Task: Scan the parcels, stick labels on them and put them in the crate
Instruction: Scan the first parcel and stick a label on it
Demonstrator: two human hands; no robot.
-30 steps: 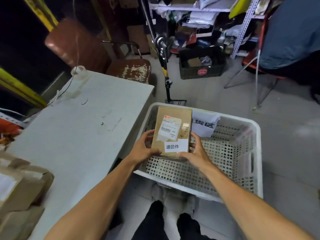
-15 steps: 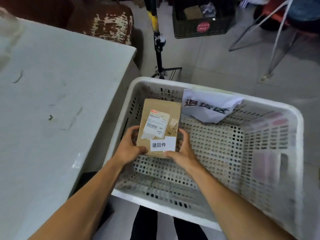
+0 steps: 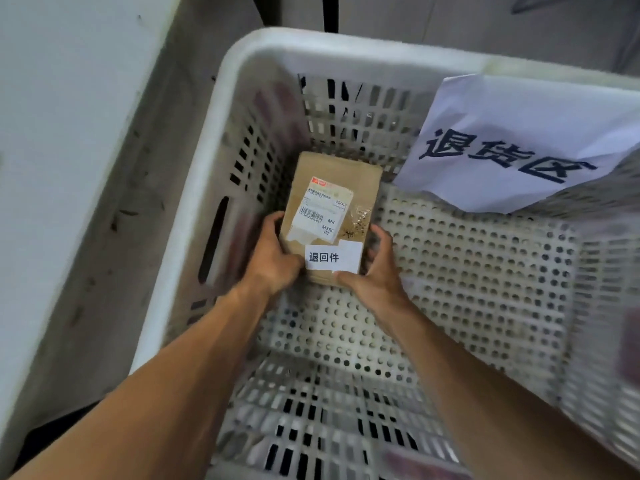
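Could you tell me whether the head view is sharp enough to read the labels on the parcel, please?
Head view: the white label on the parcel reads clearly; the shipping label's fine print is too small; the crate walls smear with motion blur at the right edge; wide-angle distortion bends the rim.

I have a small brown cardboard parcel down inside the white plastic crate, at its far left corner, close to the perforated floor; I cannot tell whether it touches it. It lies flat, face up, its long side running from near to far. On its top sits a white shipping label with a barcode and a red mark at its far edge. At the near end is a smaller white sticker printed with three dark characters. The crate has slotted walls, a floor of round holes and a handle slot in its left wall.
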